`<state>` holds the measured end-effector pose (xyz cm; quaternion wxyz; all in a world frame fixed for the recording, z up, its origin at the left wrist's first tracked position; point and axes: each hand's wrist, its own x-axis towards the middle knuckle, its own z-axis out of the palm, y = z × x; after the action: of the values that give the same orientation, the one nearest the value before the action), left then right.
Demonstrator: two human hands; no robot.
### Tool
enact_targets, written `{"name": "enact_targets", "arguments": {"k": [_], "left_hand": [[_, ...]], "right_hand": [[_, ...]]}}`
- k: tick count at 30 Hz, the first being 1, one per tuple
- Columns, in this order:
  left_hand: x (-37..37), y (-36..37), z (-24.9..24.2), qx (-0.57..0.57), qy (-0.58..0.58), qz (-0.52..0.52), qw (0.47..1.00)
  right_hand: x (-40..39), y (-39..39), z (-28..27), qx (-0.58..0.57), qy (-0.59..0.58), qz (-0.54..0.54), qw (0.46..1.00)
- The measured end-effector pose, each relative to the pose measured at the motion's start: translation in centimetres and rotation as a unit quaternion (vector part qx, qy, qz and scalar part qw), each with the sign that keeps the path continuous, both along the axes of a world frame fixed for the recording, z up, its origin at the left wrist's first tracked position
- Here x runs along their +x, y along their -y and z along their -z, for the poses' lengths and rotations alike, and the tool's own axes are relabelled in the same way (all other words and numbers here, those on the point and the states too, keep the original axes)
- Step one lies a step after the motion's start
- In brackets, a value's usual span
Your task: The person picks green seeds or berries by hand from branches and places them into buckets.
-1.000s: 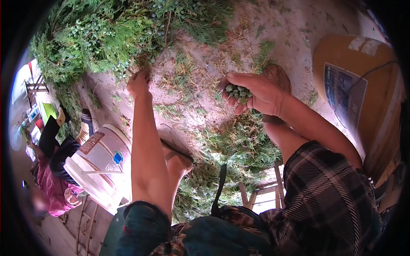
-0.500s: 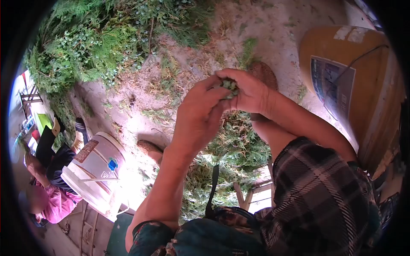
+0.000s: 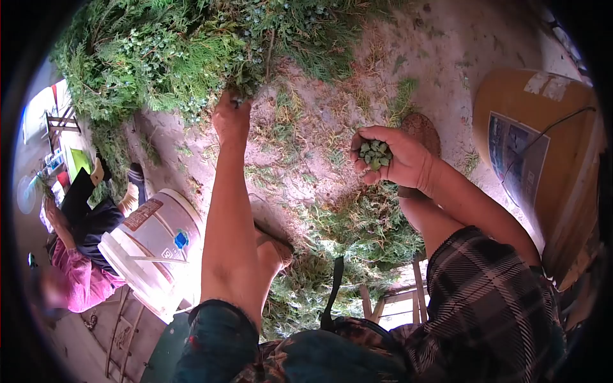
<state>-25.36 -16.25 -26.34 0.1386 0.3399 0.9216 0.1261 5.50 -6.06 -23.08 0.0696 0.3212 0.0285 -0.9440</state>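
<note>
My right hand (image 3: 396, 156) is palm up with its fingers curled around several small green berries (image 3: 375, 155). My left hand (image 3: 231, 120) reaches to the lower edge of the heap of green conifer branches (image 3: 172, 60), its fingers closed at the foliage. What they pinch is too small to name. More cut sprigs (image 3: 364, 230) lie on the floor between my legs, below my right hand.
A large yellow-brown container (image 3: 543, 159) with a label stands at the right. On the left are a white bucket (image 3: 159, 220) and a person in pink (image 3: 86, 274) seated beside it. Plant scraps litter the floor (image 3: 306, 137).
My hands, together around the berries before, are now apart. My left hand has moved up and left to the branch heap; the berries rest in my right palm. The view has shifted slightly.
</note>
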Motion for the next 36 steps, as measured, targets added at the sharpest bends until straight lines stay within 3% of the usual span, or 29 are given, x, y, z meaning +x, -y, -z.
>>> {"name": "enact_targets", "arguments": {"k": [2, 4, 5, 7, 8, 9, 11, 12, 14, 17, 18, 19, 21, 22, 23, 26, 27, 29, 31, 32, 34, 35, 36], "left_hand": [[0.3, 0.9, -0.2, -0.019, 0.019, 0.002, 1.000], [0.4, 2.5, -0.2, 0.085, 0.213, -0.150, 0.962], [0.7, 3.4, -0.1, 0.084, 0.214, -0.152, 0.961], [1.8, 4.1, -1.4, 0.288, 0.429, -0.290, 0.805], [1.6, 4.7, -1.5, 0.333, 0.498, -0.298, 0.743], [1.8, 4.9, -1.5, 0.333, 0.498, -0.298, 0.743], [2.2, 5.4, -1.6, 0.425, 0.646, -0.267, 0.575], [2.7, 5.3, -2.0, 0.423, 0.647, -0.268, 0.575], [4.1, 4.5, -3.1, 0.450, 0.705, -0.236, 0.494], [5.1, 4.0, -3.2, 0.448, 0.711, -0.227, 0.492], [5.5, 3.8, -3.0, 0.440, 0.658, -0.241, 0.562], [5.7, 3.6, -2.9, 0.440, 0.658, -0.242, 0.561], [6.1, 3.3, -2.7, 0.286, 0.496, -0.266, 0.776], [6.7, 2.9, -2.2, 0.266, 0.408, -0.271, 0.830], [6.8, 2.5, -2.0, 0.266, 0.408, -0.271, 0.830], [6.5, 1.4, -0.5, 0.228, 0.229, -0.184, 0.928], [6.4, 1.3, 0.3, 0.228, 0.230, -0.184, 0.928], [6.2, 1.4, 1.7, 0.152, 0.127, -0.048, 0.979], [7.0, 0.7, 0.8, 0.167, 0.117, -0.046, 0.978], [7.2, 0.7, 0.2, 0.185, 0.206, -0.143, 0.950], [7.6, 1.1, -0.8, 0.230, 0.375, -0.284, 0.852], [8.1, 1.3, -1.3, 0.229, 0.377, -0.284, 0.851], [8.9, 1.5, -2.2, 0.292, 0.497, -0.303, 0.759]], "right_hand": [[0.0, 0.0, 0.0, 0.001, 0.005, 0.000, 1.000], [-0.1, 0.1, 0.2, 0.016, -0.001, -0.009, 1.000], [-0.1, 0.3, 0.3, 0.014, 0.000, -0.011, 1.000], [-0.1, 0.3, 0.2, 0.005, 0.013, -0.012, 1.000], [-0.1, 0.3, 0.2, 0.005, 0.014, -0.013, 1.000], [-0.1, 0.2, 0.0, 0.013, 0.010, -0.013, 1.000], [-0.1, 0.2, -0.2, 0.021, 0.008, -0.012, 1.000], [-0.2, 0.2, -0.3, 0.025, 0.009, -0.012, 1.000], [-0.1, 0.3, -0.3, 0.029, 0.013, -0.011, 0.999], [-0.1, 0.3, -0.4, 0.025, 0.018, -0.013, 0.999], [-0.1, 0.3, -0.5, 0.026, 0.024, -0.015, 0.999], [-0.1, 0.3, -0.5, 0.028, 0.029, -0.017, 0.999], [0.0, 0.3, -0.5, 0.027, 0.027, -0.014, 0.999], [0.0, 0.3, -0.5, 0.027, 0.025, -0.012, 0.999], [0.0, 0.3, -0.5, 0.026, 0.025, -0.012, 0.999], [0.2, 0.3, -0.5, 0.017, 0.030, -0.012, 0.999], [0.3, 0.3, -0.3, 0.022, 0.027, -0.011, 0.999], [0.2, 0.2, -0.3, 0.028, 0.022, -0.010, 0.999], [0.2, 0.1, -0.5, 0.024, 0.034, -0.011, 0.999], [0.3, 0.1, -0.5, 0.024, 0.035, -0.009, 0.999], [0.3, 0.1, -0.2, 0.010, 0.007, -0.003, 1.000], [0.3, 0.0, -0.3, 0.010, 0.009, -0.003, 1.000], [0.1, 0.0, -0.4, 0.008, 0.012, -0.001, 1.000]]}}
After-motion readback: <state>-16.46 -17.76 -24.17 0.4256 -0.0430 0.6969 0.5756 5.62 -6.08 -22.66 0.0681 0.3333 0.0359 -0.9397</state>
